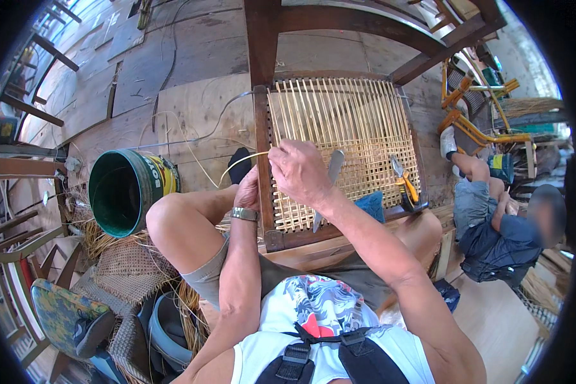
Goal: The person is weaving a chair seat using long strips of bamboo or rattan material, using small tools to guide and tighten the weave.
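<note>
A dark wooden chair seat frame point(260, 128) lies before me, strung with pale cane strands point(326, 115); its nearer part is woven into a grid. My right hand point(299, 169) is over the left part of the weave, its fingers pinched on a loose cane strand point(227, 169) that curves off past the left rail. At the outer side of that rail is my left hand point(248, 190), its fingers mostly hidden. A flat metal blade point(335, 168) passes under my right wrist. Pliers point(406, 184) with yellow-orange handles and a blue cloth-like piece point(369, 206) lie on the weave's right side.
A dark green bucket point(112, 192) stands to the left. Below it are woven matting point(131, 269), loose cane and a blue-grey tub point(171, 329). At the right, another person point(496, 230) sits near yellow-brown chair frames point(473, 128). Chair legs point(262, 45) rise at the far side.
</note>
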The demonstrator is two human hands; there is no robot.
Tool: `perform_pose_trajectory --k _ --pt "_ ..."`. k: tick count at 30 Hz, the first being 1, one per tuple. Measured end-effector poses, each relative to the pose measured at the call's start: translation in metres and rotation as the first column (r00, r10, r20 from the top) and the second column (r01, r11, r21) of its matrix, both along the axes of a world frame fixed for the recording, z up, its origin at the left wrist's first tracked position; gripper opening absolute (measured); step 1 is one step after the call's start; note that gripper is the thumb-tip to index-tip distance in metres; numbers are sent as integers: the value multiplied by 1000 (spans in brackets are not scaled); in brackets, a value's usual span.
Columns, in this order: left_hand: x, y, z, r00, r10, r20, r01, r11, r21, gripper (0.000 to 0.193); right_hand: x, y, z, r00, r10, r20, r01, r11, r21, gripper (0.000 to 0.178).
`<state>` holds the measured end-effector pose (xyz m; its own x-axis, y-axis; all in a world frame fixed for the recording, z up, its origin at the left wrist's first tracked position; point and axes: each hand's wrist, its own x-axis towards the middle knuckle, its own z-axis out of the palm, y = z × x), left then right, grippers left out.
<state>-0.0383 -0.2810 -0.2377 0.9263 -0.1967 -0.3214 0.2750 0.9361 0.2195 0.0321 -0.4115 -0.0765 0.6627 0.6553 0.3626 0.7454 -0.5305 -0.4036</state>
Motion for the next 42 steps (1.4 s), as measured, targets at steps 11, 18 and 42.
perform_pose_trajectory --k 11,18,42 --pt "-7 -2 -26 997 -68 24 72 970 -231 35 -5 8 5 999 -39 -25 38 998 -49 9" --pt "10 -4 -10 993 2 -121 -17 993 -119 30 -4 0 5 993 -32 -115 20 994 -105 13" --pt "0 31 -13 990 8 144 -79 866 494 22 -44 -91 63 930 -74 -359 109 991 79 9"
